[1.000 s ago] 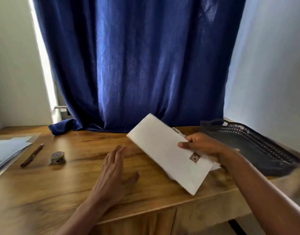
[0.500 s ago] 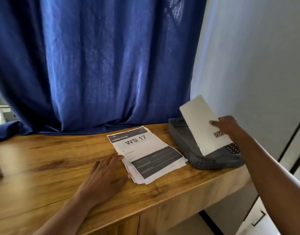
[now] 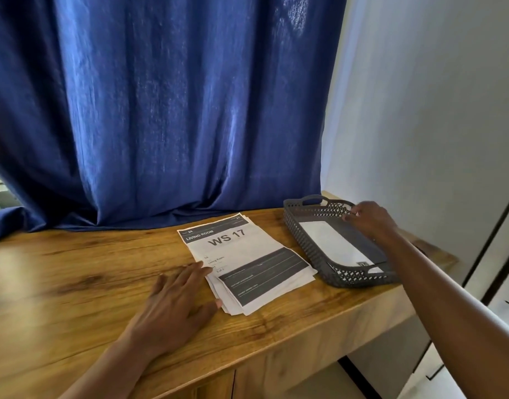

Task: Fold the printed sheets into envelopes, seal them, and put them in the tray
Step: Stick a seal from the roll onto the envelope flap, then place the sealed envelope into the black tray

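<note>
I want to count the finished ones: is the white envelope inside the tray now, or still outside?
Inside. The white envelope lies flat on the floor of the gray tray, within its walls; the right hand is above the far end.

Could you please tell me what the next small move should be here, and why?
Probably bring the right hand back from the grey perforated plastic tray, since the white folded envelope already lies flat inside it. The left hand rests on the wooden desk, fingertips at the stack of printed sheets, so lifting the top sheet to fold seems the natural follow-on.
</note>
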The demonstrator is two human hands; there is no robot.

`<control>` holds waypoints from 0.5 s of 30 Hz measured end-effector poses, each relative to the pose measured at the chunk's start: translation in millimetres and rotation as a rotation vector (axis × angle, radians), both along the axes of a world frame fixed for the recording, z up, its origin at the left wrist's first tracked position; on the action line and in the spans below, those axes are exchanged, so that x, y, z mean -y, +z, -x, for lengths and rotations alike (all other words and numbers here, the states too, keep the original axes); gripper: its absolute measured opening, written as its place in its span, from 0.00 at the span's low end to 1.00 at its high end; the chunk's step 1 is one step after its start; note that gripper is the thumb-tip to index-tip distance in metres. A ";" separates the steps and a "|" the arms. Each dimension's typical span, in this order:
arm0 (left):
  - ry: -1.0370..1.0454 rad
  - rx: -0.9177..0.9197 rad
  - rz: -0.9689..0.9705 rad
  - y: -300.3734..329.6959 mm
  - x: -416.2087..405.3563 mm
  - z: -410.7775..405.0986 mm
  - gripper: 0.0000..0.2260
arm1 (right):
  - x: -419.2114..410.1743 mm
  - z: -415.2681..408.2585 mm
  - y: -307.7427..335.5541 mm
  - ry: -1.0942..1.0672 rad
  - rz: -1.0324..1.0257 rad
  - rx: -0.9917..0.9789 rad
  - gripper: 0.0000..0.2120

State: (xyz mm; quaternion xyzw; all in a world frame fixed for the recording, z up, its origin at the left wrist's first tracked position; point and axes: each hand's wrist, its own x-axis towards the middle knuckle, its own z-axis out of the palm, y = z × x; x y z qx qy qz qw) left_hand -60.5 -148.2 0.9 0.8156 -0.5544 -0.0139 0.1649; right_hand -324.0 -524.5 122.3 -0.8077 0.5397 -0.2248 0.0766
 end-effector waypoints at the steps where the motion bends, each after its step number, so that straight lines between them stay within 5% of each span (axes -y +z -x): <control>1: 0.002 0.004 0.000 -0.8 0.1 -0.5 0.39 | -15.3 -9.8 5.2 0.084 0.084 0.034 0.12; 4: 0.007 0.011 0.033 -2.0 0.3 -0.2 0.34 | -81.5 -39.2 7.3 0.465 0.077 0.137 0.08; 7: 0.008 0.007 0.078 -0.9 -1.5 3.0 0.32 | -146.9 -66.1 -18.0 0.767 -0.120 0.113 0.16; 10: 0.010 0.012 0.127 2.5 -3.5 6.4 0.29 | -182.6 -87.7 -54.3 0.817 -0.153 -0.059 0.34; 15: 0.012 0.017 0.130 5.2 -9.2 7.5 0.27 | -186.8 -93.6 -93.5 0.757 -0.202 -0.190 0.45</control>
